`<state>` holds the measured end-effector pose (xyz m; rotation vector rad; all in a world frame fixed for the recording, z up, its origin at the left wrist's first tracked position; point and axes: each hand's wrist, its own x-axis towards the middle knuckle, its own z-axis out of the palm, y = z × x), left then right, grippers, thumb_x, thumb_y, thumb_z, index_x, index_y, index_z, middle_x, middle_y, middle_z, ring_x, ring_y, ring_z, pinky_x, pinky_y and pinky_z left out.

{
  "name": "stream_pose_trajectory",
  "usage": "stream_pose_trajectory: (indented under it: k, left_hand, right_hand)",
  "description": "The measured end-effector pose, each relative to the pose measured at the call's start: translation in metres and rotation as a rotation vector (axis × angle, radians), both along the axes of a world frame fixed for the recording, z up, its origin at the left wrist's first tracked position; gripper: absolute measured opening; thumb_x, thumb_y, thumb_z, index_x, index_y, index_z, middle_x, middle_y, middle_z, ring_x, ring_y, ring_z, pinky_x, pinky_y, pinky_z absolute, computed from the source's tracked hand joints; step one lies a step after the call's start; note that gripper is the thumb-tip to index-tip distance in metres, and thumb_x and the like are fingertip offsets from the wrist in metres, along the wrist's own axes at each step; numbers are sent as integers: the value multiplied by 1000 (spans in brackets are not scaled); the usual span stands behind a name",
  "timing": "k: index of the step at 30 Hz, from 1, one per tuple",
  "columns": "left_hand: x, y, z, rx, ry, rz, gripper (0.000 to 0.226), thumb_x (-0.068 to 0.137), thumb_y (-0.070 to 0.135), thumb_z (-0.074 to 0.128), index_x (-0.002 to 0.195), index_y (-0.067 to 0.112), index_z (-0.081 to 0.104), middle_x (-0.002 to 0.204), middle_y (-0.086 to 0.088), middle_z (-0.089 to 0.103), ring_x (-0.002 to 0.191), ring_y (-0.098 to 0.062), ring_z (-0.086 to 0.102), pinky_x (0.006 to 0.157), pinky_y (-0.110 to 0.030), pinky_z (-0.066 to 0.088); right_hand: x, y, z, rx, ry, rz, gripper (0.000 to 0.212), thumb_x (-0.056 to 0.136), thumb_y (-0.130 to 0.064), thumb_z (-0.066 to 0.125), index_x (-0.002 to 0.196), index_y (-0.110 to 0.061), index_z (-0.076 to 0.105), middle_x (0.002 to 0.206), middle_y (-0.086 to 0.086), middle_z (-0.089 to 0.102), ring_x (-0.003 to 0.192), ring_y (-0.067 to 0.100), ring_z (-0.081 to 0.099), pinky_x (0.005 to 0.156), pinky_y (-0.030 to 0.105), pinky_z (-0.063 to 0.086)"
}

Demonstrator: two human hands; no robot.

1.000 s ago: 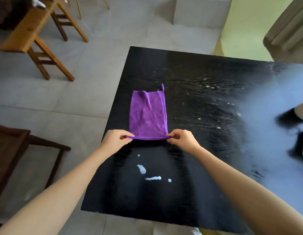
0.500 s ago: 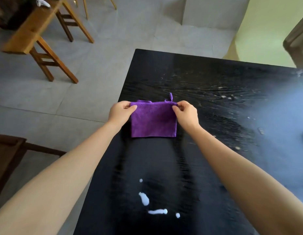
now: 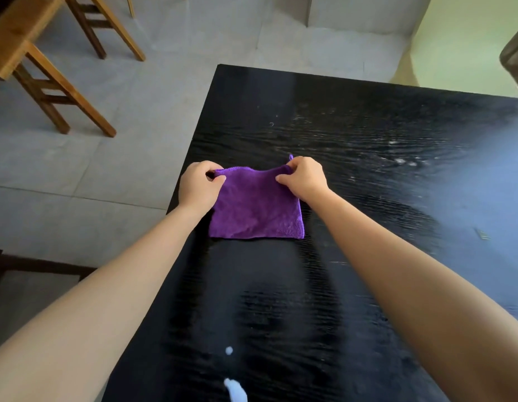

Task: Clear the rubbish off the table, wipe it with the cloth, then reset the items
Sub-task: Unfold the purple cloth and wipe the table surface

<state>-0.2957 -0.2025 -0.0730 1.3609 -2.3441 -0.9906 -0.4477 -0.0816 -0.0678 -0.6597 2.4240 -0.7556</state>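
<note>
Grey tiled floor [image 3: 78, 175] all round, wooden stool legs [image 3: 63, 91] off at the far left, pale yellow-green wall [image 3: 466, 39] at the far right. Black table [image 3: 353, 140] filling most of the view, wood grain showing, glare washing out the right side. Purple cloth [image 3: 256, 210] lying flat near the table's left edge, folded into a rough square, little hanging loop poking up at its far right corner. Left hand [image 3: 198, 187] pinching the far left corner of the cloth, thumb and forefinger closed on the fabric. Right hand [image 3: 305, 178] doing the same at the far right corner, fingers curled tight on the edge. Both forearms stretched out over the tabletop. White spill drops [image 3: 234, 390] on the near part of the table, well apart from the cloth, not wiped yet. Pale crumbs and specks [image 3: 402, 161] scattered further right, plus a small scrap [image 3: 482, 235] near the glare, too blurry to identify.
</note>
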Motion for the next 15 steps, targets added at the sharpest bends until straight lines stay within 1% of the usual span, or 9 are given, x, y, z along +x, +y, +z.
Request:
stream_pose_trajectory:
  k: [3,5,7,8,10,12,13,15]
  left_hand:
    - [0,-2,-1,-17,7,-27,20,86,13,61,105,10,67,112,-10,61,79,-13,51,75,-22,38]
    - [0,-2,-2,-40,2,-50,20,86,12,60,105,10,67,111,-11,61,77,-14,51,74,-22,37]
    - [-1,-2,-1,-57,-8,-59,20,87,12,59,105,10,66,111,-11,61,76,-14,51,73,-22,37]
    - [-2,0,-1,-61,-7,-58,20,88,13,59,107,11,65,113,-11,60,77,-14,51,74,-22,38]
    - [-3,10,0,-65,14,-34,25,89,14,58,113,11,60,116,-11,57,82,-19,56,76,-25,42]
    - [4,29,0,-98,16,13,32,89,19,57,120,11,52,117,-13,54,93,-27,58,81,-33,47]
    - [10,40,-1,-129,-3,29,36,89,23,57,122,10,49,117,-14,54,97,-30,57,83,-38,46]
    - [25,59,-2,-179,-84,39,41,89,29,56,123,8,46,114,-17,55,102,-33,54,84,-41,44]
  right_hand:
    - [4,-4,0,-14,7,-19,22,80,-15,65,101,-8,68,110,10,68,104,26,61,73,24,39]
    - [7,-5,1,-51,8,-46,22,80,-13,61,101,-8,64,109,8,66,104,25,59,73,24,37]
    - [8,-2,3,-88,4,-110,22,82,-15,57,102,-6,60,105,7,63,103,25,59,72,25,36]
    - [9,0,4,-90,8,-145,24,83,-16,56,104,-5,58,107,8,63,103,26,58,72,27,37]
    - [9,4,3,-62,16,-177,26,84,-16,55,108,-4,55,113,10,63,104,28,58,73,29,38]
    - [11,7,1,-61,25,-171,27,86,-16,54,111,-4,53,115,12,62,107,29,57,75,29,38]
    - [14,9,2,-88,31,-175,29,88,-18,55,113,-5,51,116,12,61,108,29,56,77,29,37]
    - [25,20,7,-153,67,-207,36,90,-25,57,118,-6,48,118,12,58,109,28,55,81,30,38]
